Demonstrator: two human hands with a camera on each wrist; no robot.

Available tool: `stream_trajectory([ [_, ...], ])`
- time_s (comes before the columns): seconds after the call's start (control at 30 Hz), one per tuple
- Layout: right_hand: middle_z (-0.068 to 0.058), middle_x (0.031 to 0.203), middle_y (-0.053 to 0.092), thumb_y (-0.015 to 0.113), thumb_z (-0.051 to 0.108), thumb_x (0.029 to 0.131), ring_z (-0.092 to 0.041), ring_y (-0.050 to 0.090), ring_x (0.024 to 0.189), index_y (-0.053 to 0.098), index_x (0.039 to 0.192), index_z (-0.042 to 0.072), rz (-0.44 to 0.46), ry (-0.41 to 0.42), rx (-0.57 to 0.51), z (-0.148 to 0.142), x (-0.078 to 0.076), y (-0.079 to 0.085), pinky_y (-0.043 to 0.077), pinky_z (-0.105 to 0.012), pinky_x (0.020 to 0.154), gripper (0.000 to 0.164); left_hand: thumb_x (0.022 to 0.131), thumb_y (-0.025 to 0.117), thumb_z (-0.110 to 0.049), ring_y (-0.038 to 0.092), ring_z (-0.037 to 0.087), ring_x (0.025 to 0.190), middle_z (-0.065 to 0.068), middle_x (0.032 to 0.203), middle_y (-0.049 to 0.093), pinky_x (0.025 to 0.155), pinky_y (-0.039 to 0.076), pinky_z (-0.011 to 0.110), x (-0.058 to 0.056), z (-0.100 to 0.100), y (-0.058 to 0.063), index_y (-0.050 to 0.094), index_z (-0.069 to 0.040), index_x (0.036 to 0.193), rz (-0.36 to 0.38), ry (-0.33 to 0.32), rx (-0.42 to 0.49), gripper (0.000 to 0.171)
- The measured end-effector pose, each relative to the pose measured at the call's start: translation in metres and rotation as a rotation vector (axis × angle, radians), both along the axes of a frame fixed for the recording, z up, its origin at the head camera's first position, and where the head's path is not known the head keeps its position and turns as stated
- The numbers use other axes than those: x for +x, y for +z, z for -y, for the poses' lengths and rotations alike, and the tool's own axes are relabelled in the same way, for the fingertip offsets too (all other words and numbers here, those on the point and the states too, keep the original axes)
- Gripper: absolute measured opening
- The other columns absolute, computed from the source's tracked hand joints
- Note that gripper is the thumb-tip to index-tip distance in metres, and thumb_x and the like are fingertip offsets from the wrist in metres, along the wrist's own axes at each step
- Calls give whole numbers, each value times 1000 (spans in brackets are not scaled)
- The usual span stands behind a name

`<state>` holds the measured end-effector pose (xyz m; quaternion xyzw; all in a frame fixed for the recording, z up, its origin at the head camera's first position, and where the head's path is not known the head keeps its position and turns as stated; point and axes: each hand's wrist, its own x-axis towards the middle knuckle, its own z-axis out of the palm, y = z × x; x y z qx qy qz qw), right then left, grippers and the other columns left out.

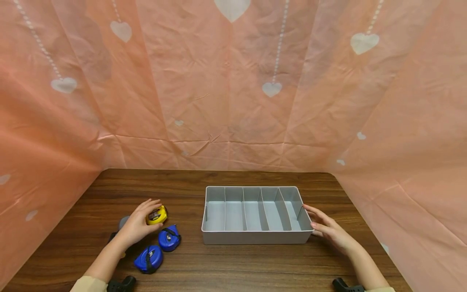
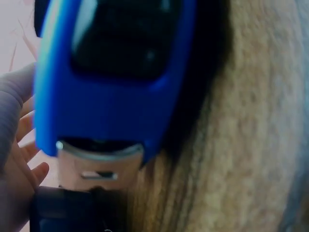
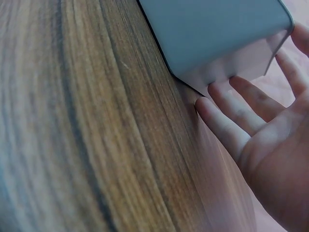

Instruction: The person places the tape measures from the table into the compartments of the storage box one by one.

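My left hand (image 1: 140,222) reaches over a yellow tape measure (image 1: 157,215), fingers along its far side and thumb on its near side. Whether they press on it cannot be told. Two blue tape measures with black straps lie nearer me, one blue tape measure (image 1: 169,238) by the thumb and another blue tape measure (image 1: 148,259) below the wrist. A blue tape measure (image 2: 106,106) fills much of the left wrist view. With extended fingers, my right hand (image 1: 333,233) touches the right end wall of a grey divided tray (image 1: 255,237); its fingertips rest against the outside (image 3: 231,67).
A grey and black object (image 1: 123,222) is mostly hidden behind the left hand and forearm. The tray's several compartments hold nothing visible. Pink cloth (image 1: 230,101) with white hearts hangs around the brown wooden table (image 1: 219,267).
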<state>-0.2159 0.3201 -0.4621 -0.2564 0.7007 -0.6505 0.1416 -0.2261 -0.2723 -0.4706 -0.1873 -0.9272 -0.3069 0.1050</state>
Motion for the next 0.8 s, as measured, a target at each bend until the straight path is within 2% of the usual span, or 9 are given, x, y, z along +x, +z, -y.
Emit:
stream_trajectory([
  [0.1, -38, 133, 14, 35, -1, 94, -23, 42, 117, 16, 141, -1, -4, -1, 0, -1, 0, 0, 45, -34, 86, 51, 71, 77, -21, 23, 40, 127, 15, 132, 42, 93, 24, 61, -2, 1, -2, 52, 0, 122, 30, 0, -11, 61],
  [0.33, -38, 133, 14, 35, -2, 94, -22, 43, 116, 16, 141, -1, -12, 7, -9, -2, 0, -1, 45, -34, 86, 51, 69, 78, -21, 26, 41, 125, 18, 131, 43, 94, 24, 59, -5, -3, -3, 53, 3, 121, 14, -15, -44, 63],
  [0.5, -38, 133, 14, 34, -2, 94, -23, 42, 117, 16, 142, -1, -6, 11, -6, -1, 0, -1, 44, -34, 86, 51, 69, 78, -19, 27, 42, 124, 21, 132, 41, 94, 25, 59, -6, -4, -3, 51, 3, 123, 52, -11, -67, 64],
  [0.8, -37, 133, 16, 35, 0, 94, -22, 43, 115, 16, 142, 0, -3, -2, 19, -1, 0, -1, 44, -34, 86, 51, 69, 77, -14, 38, 43, 117, 24, 130, 42, 90, 33, 57, -6, -2, -2, 50, 1, 126, 101, 7, -89, 64],
])
